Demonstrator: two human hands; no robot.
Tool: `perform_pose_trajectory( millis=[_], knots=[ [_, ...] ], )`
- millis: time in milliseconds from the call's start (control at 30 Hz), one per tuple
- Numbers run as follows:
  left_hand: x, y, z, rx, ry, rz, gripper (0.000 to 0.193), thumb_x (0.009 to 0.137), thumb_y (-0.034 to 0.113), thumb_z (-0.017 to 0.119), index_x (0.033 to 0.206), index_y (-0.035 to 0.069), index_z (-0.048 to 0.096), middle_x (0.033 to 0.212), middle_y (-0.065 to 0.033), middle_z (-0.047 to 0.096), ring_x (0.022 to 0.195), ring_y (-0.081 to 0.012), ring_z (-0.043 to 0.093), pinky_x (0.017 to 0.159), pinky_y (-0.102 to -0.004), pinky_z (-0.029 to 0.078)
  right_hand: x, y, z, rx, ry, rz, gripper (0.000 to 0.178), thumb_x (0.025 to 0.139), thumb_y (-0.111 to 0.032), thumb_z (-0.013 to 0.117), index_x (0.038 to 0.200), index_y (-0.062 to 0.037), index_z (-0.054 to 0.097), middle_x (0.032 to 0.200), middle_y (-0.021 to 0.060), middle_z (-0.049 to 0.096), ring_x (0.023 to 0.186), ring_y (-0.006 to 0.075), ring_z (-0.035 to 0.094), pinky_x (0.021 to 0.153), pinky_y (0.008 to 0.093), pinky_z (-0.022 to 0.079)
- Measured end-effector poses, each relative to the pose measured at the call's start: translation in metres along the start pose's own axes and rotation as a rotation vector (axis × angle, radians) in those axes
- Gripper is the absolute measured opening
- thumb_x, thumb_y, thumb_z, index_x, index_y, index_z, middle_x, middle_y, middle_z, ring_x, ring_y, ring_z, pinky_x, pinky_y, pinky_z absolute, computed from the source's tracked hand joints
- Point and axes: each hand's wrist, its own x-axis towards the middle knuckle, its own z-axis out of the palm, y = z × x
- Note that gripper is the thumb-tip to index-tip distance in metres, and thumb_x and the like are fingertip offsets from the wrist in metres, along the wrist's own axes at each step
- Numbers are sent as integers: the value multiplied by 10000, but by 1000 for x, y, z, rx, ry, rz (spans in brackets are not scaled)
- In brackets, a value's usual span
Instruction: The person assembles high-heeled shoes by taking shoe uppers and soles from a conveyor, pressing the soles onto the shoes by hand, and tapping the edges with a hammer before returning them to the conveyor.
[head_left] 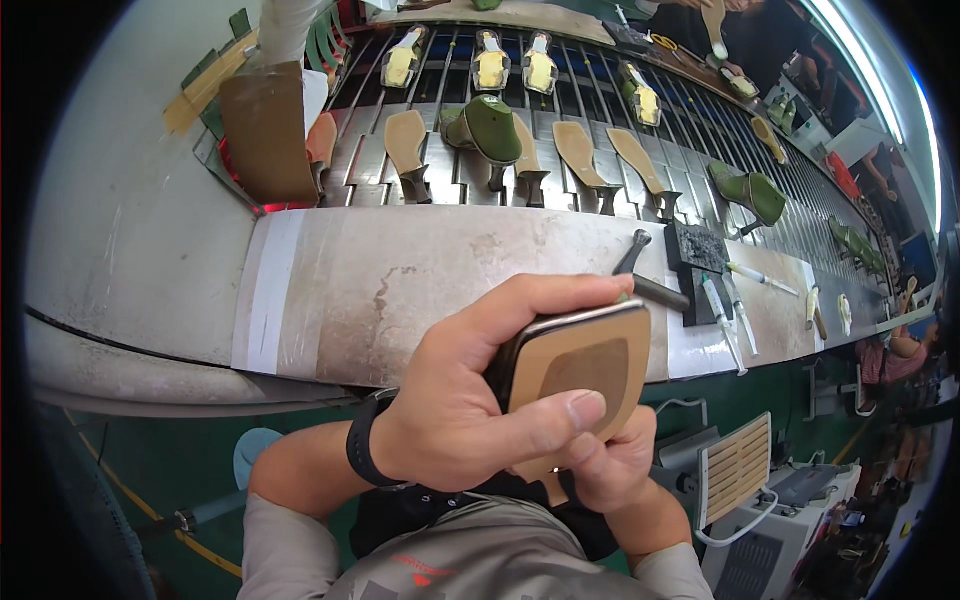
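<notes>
Both hands hold a shoe with a tan sole (620,352), its bottom turned up toward me, in front of the bench edge. A darker, rounded patch covers the middle of the sole, and a thin dark, shiny rim runs along the toe. My left hand (470,400) is wrapped round the forepart, thumb pressed on the sole and index finger along the toe edge. Lower down, my right hand (615,465) grips the narrow part with closed fingers. The upper is mostly hidden behind the sole and my left hand.
A hammer (658,292) lies beyond the shoe, beside a black foam block (697,248) and several syringes (722,322). Past the bench (440,270) runs a slatted conveyor with tan heeled soles (405,142), green shoes (488,130) and clear-wrapped pieces (491,65). A brown box (268,135) stands left.
</notes>
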Motion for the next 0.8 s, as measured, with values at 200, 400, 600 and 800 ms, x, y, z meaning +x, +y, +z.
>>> perform_pose_trajectory(
  millis=[200,400,600,800],
  knots=[
    [16,-8,4,4,-82,79,698,983,166,715,1564,-46,392,1627,-273,444,1409,-262,555,1167,-408,457,4,-7,-11,146,10,56,309,1061,-224,669,1094,73,749,1056,171,781,934,205,747,768,325,607],
    [18,-6,11,-161,-31,-25,627,1151,388,444,1554,-91,420,1604,-252,484,1416,-265,556,1187,-393,439,5,-7,-11,114,76,84,520,1016,-389,720,1123,119,685,896,226,756,694,287,770,590,395,665],
    [58,-21,-15,-292,-116,-3,526,1136,357,540,1471,-47,587,1258,-128,740,1102,-121,687,966,-274,553,23,-12,-27,202,74,126,574,1038,-370,679,1217,171,616,932,301,740,694,340,775,557,417,667],
    [67,-25,-24,130,-108,191,556,1118,366,567,1477,-59,580,1389,-163,697,1258,-192,668,1080,-321,516,30,-10,-39,247,39,99,490,1085,-295,591,1247,167,601,964,306,739,688,357,776,558,412,675]
  ],
)
